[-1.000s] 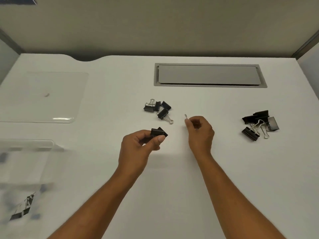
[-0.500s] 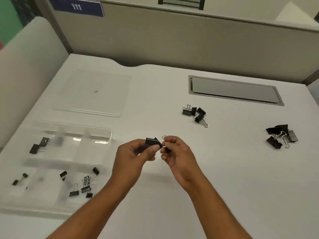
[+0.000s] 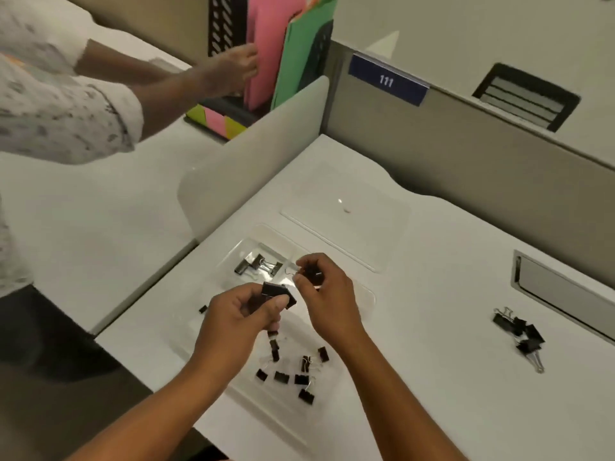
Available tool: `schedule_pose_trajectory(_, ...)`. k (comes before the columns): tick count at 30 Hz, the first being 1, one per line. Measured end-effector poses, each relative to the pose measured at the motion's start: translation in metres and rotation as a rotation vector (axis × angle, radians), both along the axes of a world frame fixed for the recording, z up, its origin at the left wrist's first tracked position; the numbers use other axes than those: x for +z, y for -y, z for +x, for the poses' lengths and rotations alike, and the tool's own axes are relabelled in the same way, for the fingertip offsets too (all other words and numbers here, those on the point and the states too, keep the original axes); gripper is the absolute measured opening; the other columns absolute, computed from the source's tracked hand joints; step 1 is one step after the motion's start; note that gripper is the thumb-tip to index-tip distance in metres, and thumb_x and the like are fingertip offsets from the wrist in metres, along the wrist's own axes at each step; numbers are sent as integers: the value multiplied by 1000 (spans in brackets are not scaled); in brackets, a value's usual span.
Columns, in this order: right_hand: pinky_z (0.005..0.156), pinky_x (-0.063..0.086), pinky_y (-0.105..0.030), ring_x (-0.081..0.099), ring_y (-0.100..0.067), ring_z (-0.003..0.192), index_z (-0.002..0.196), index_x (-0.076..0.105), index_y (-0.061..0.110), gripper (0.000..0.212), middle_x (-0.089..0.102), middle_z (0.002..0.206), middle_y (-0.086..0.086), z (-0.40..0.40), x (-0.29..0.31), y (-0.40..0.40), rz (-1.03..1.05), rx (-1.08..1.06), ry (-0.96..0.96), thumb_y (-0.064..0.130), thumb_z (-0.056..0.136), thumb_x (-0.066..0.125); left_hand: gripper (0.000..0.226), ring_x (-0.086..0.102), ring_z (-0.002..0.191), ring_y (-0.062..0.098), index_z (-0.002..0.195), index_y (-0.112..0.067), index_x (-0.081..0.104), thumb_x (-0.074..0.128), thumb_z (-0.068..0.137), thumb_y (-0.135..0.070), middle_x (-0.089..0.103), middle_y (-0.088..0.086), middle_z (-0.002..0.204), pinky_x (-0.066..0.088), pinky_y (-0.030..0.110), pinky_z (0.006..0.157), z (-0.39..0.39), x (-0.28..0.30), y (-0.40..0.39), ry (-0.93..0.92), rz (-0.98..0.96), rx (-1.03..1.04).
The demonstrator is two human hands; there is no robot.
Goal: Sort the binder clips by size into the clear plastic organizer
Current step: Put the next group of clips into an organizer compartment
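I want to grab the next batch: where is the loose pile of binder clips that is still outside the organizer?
In the head view, the loose pile lies on the white desk at the right, just in front of the grey cable hatch.

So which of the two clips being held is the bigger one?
The binder clip in the left hand: its black body looks clearly wider than the small clip pinched by the right hand, over the clear organizer.

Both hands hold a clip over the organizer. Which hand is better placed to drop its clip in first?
Probably right. The right hand pinches a small clip directly above the organizer, near the far compartment's larger clips. The left hand holds a bigger clip nearer the middle.
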State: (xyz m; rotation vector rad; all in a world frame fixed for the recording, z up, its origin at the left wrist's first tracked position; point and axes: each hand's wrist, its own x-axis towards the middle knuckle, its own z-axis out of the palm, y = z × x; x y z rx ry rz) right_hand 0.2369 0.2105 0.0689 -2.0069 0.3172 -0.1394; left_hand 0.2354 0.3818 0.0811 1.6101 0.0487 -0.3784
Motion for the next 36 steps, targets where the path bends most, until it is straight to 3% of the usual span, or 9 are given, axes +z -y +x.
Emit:
schedule_pose_trajectory(6,91,57,-33,65,-6,98,121,68,26,22,70,107,12,70,-12,-21,-315,320,-97,19,100,67,14,77,78,24,99,-23,80,79,87,-30,79,4,83,63,30,79,15,-10,-32,-34,-18,85)
schedule_pose_trajectory(10,84,54,-20,66,-2,98,111,70,28,13,71,104,17,55,-21,-23,-268,209,-8,23,100,67,9,76,76,26,96,-22,80,79,89,-27,78,7,80,54,14,60,27,-15,-41,-50,-6,118)
schedule_pose_trajectory(12,81,53,-15,69,-3,97,109,71,28,9,74,101,15,41,-20,-27,-145,124,-17,28,102,65,9,75,73,25,96,-24,80,79,89,-30,78,4,79,52,16,58,33,-20,-45,-54,16,120)
schedule_pose_trajectory(17,88,64,-46,75,-25,95,118,72,16,20,76,108,-8,26,-6,-40,417,177,-239,29,104,65,7,69,65,5,95,-28,78,78,91,-33,77,-7,75,51,19,56,43,-29,-41,-31,88,61)
schedule_pose_trajectory(21,82,64,-36,77,-25,90,113,73,14,14,78,100,-8,36,2,-36,378,95,-203,14,99,71,7,71,68,10,97,-28,77,78,92,-33,78,-3,80,60,40,67,51,-35,-35,-53,78,36)
schedule_pose_trajectory(25,77,65,-36,77,-23,82,103,75,14,8,78,91,-7,64,0,-34,257,1,-179,14,98,69,9,68,64,10,98,-32,76,75,93,-39,76,-6,75,50,24,56,59,-34,-36,-22,120,71)
schedule_pose_trajectory(30,68,52,-13,70,-4,81,97,75,22,5,76,89,8,105,-18,-37,-63,-73,-140,25,95,72,14,68,70,16,100,-31,73,75,92,-43,73,0,78,47,26,60,64,-35,-38,-46,131,77)
schedule_pose_trajectory(32,71,49,-16,67,-4,82,98,74,23,6,73,94,10,111,-25,-37,-166,-107,-133,26,97,70,13,66,66,10,102,-31,74,74,93,-41,72,-2,75,46,21,59,64,-36,-39,-57,136,38)
schedule_pose_trajectory(36,69,48,-11,64,0,83,103,71,25,6,70,104,13,91,-12,-39,-112,-154,-40,26,101,66,15,67,67,8,112,-29,73,68,99,-35,74,-1,79,46,14,54,61,-44,-45,-89,148,-11)
